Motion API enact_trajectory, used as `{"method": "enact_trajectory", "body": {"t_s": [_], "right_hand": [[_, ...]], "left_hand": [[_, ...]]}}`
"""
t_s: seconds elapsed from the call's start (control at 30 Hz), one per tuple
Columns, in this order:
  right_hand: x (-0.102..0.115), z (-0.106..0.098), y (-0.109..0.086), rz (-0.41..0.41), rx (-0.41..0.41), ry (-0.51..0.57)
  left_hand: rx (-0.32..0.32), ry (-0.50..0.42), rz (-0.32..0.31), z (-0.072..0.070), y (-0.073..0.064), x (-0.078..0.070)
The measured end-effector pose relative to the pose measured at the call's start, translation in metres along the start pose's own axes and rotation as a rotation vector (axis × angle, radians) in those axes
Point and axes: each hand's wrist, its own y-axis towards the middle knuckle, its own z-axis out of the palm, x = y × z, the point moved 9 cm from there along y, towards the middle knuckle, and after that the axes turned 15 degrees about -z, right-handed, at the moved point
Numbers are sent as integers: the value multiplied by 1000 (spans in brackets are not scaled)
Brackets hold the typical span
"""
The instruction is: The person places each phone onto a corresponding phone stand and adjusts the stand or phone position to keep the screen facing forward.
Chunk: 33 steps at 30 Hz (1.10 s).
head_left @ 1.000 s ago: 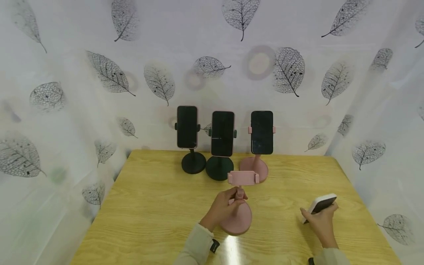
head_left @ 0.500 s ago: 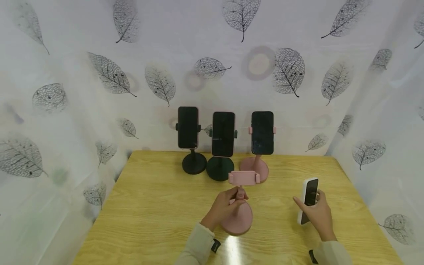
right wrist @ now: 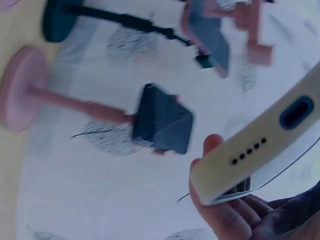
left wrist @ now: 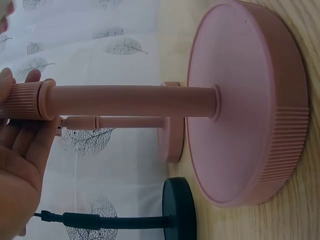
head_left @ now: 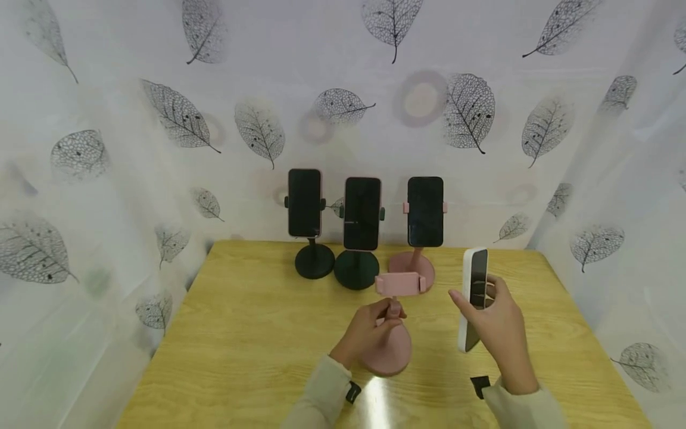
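My left hand (head_left: 360,335) grips a pink phone stand (head_left: 400,285) around the ribbed collar of its post. The stand's round base (left wrist: 230,145) rests on the table in the left wrist view, and its clamp is empty. To the right, my right hand (head_left: 502,325) holds a phone (head_left: 467,298) in a white case. The phone stands nearly upright, its dark screen turned toward the right. In the right wrist view its case edge (right wrist: 225,170) shows a port cutout and small holes, with fingers (right wrist: 225,220) beneath and behind.
Behind the hands stand a black phone stand (head_left: 314,262), a dark green one (head_left: 356,271) and another pink one (head_left: 396,264), each bearing a dark-screened phone. A leaf-patterned curtain (head_left: 343,47) hangs past the wooden table's (head_left: 241,333) back edge.
My right hand has brought the phone leftward and farther up in view, turning it from a slant to nearly upright. The left hand keeps its grip on the pink stand, almost unmoved.
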Motion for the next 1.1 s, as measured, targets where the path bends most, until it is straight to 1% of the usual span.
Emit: {"method": "enact_trajectory", "body": {"t_s": [0.1,0.2,0.3,0.4,0.53,0.7,0.83,0.97,1.1], "right_hand": [[25,0,0,-37,-35,39],[47,6,-1,-86,-58,69],[65,14,-2,-148,-78,57],[76,22,-3,-191,-90,37],[80,32,-3,-194,-73,41],[80,39,-2,-167,-56,70],[79,42,-2,-160,-73,85],[75,45,-1,-152,-80,69],[71,49,0,-146,-77,59]], "left_hand": [[8,-5,4,4,4,-1],[22,-22,6,7,6,-1],[30,-42,1,8,6,-1],[33,-53,-15,8,6,2],[31,-29,-38,9,6,5],[12,16,-33,8,6,2],[11,6,-48,9,7,2],[13,3,-58,10,8,3],[7,12,-53,9,8,2]]}}
